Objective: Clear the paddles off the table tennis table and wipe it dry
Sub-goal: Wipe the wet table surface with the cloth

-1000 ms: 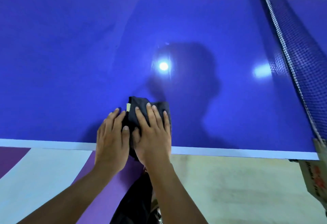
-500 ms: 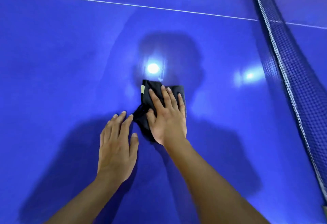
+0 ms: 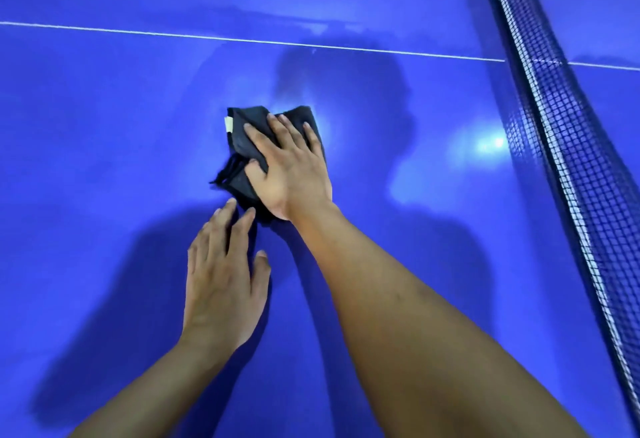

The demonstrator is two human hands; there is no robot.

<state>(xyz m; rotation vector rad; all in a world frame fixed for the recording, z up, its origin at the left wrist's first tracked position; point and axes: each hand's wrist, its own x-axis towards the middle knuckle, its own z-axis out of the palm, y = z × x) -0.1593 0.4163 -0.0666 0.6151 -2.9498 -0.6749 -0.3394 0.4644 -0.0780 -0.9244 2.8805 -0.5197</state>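
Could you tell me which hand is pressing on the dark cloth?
The right hand, spread flat on top of the dark cloth; the left hand is nearer, over the blue table.

Blue table [image 3: 104,160] lies open left and far; net [image 3: 561,147] blocks the right; cloth [image 3: 242,133] at centre.

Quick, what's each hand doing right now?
Left hand: open, fingers straight, holding nothing, fingertips by the dark cloth's near edge.
Right hand: open, fingers flat, pressing the cloth onto the table.
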